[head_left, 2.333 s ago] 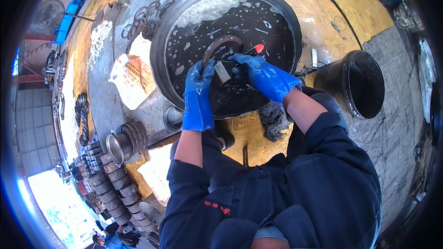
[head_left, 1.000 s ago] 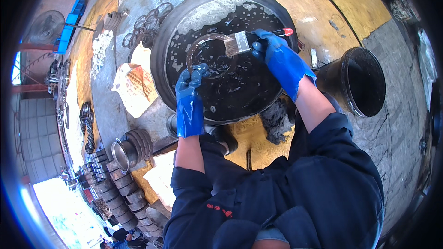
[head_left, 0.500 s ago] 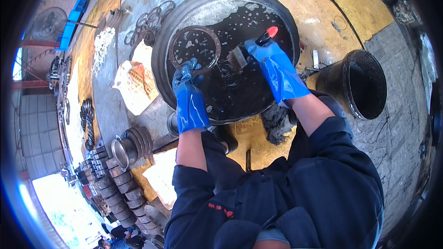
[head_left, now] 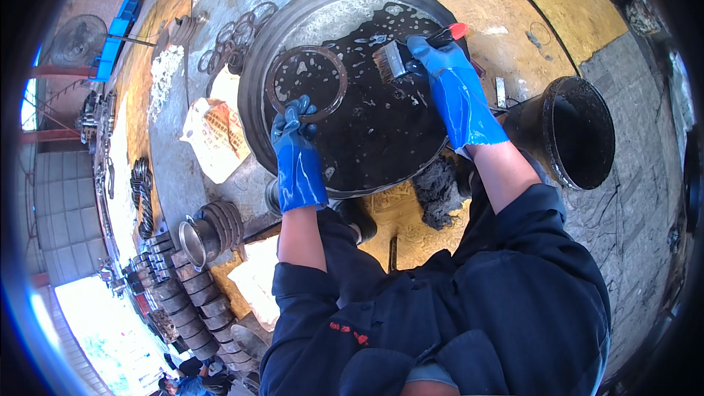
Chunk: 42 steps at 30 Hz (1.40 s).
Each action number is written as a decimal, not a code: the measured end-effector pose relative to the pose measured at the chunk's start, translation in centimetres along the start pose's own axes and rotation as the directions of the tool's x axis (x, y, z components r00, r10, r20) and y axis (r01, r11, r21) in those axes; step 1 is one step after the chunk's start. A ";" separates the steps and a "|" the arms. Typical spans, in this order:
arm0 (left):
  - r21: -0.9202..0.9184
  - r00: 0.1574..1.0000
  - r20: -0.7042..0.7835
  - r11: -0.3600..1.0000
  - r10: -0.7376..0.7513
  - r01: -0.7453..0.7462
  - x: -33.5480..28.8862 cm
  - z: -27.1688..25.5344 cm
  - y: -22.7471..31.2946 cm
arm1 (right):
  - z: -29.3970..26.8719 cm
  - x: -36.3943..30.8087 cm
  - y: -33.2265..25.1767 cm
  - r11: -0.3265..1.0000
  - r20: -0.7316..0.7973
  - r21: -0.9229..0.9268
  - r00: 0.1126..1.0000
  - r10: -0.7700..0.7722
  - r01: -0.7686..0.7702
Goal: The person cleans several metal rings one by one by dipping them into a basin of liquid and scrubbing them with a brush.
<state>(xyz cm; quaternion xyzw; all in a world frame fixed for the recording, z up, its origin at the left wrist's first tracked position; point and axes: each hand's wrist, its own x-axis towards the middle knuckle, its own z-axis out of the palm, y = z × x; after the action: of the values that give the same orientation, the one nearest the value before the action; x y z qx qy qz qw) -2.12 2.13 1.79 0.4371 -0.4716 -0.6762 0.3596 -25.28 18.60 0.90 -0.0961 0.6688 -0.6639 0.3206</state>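
A wide round metal tub (head_left: 253, 81) of dark liquid with pale flecks lies in front of me. In a blue rubber glove, my left hand (head_left: 295, 119) grips the near edge of a thin brown metal ring (head_left: 342, 77), held over the left part of the tub. My right hand (head_left: 434, 59), gloved alike, is closed round a paintbrush (head_left: 396, 60) with a red-tipped black handle. The brush's bristles point left toward the ring, apart from it, above the liquid. Some fingers of the right hand are hidden by the glove's back.
A black bucket (head_left: 583, 132) stands right of the tub. To the left lie a pile of dark rings (head_left: 236, 40), a printed sack (head_left: 215, 139) and ribbed metal parts (head_left: 213, 233). Stacked blocks (head_left: 183, 308) stand lower left; a dark rag (head_left: 438, 194) lies below the tub.
My right hand with the paintbrush has moved up and right, away from the ring. The ring and my left hand have shifted slightly left and down.
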 end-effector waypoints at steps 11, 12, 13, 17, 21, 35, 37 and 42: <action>0.065 0.950 0.296 0.994 -0.103 0.088 -1.8 0.3 -1.9 | -0.8 -0.6 0.2 1.000 -0.020 0.000 1.000 0.001 -0.001; 0.062 0.956 0.284 0.996 -0.073 0.058 -2.5 0.5 -1.5 | -1.0 -0.7 0.2 1.000 -0.023 0.005 1.000 0.005 -0.005; 0.131 0.933 0.322 0.983 -0.162 0.126 -2.9 0.9 -1.2 | -1.3 -0.8 0.2 1.000 -0.029 0.002 1.000 0.007 -0.007; 0.137 0.917 0.355 0.981 -0.181 0.141 -0.5 -1.1 2.4 | -1.4 -1.1 0.2 1.000 -0.034 0.004 0.999 0.016 -0.016; -0.399 0.904 0.414 0.914 0.103 0.079 7.7 -4.7 9.6 | -1.1 -1.4 -0.2 1.000 -0.027 0.018 1.000 0.016 -0.015; 0.732 0.902 0.428 0.608 -0.060 -0.306 3.1 4.2 -4.7 | -3.4 0.2 0.3 1.000 -0.077 0.010 0.997 0.003 -0.002; 0.801 0.897 0.434 0.492 -0.084 -0.341 3.0 5.6 -6.0 | -3.4 0.3 0.5 1.000 -0.077 0.011 0.997 0.004 -0.003; 0.827 0.860 0.498 0.361 -0.113 -0.432 4.8 6.1 -9.2 | -3.1 0.5 0.8 1.000 -0.071 0.022 0.997 0.011 -0.009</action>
<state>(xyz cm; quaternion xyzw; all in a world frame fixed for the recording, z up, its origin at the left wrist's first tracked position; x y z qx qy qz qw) -10.20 2.52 -7.17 0.3311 -0.8798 -0.3411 -0.0067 -27.18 20.95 -0.32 -0.0659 0.6730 -0.6723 0.3011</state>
